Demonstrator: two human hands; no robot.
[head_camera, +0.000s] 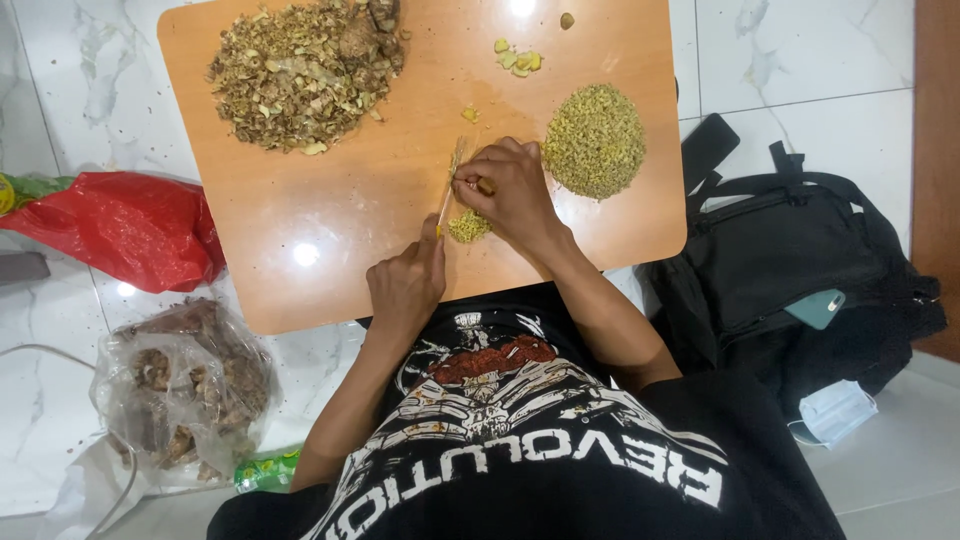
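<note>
Head view looks straight down: the left hand (405, 285), just below frame centre, is closed around a knife handle, its thin blade (452, 175) running up and away on the board. The right hand (512, 190), at centre, has fingers curled together, pinning a small yellowish piece (485, 186) against the blade's side. A little heap of fresh mince (468, 227) sits just below that hand, touching its heel.

To chop well here, I judge the curled fingertips should stay tucked behind the knuckles, the blade riding close to them, with short cuts so bits fall onto the heap.

Right of the hands lies a round pile of fine yellow-green mince (594, 140); at upper left, a large mound of coarse brown peelings (302, 70); a few uncut chunks (518, 60) near the top edge. All rest on an orange wooden board (300, 230) over white marble floor.

A red plastic bag (125, 228) and a clear bag of brown roots (185, 380) lie at left, a black backpack (800, 270) at right.

The knife handle is hidden in the fist, and the blade's edge is hard to make out.
</note>
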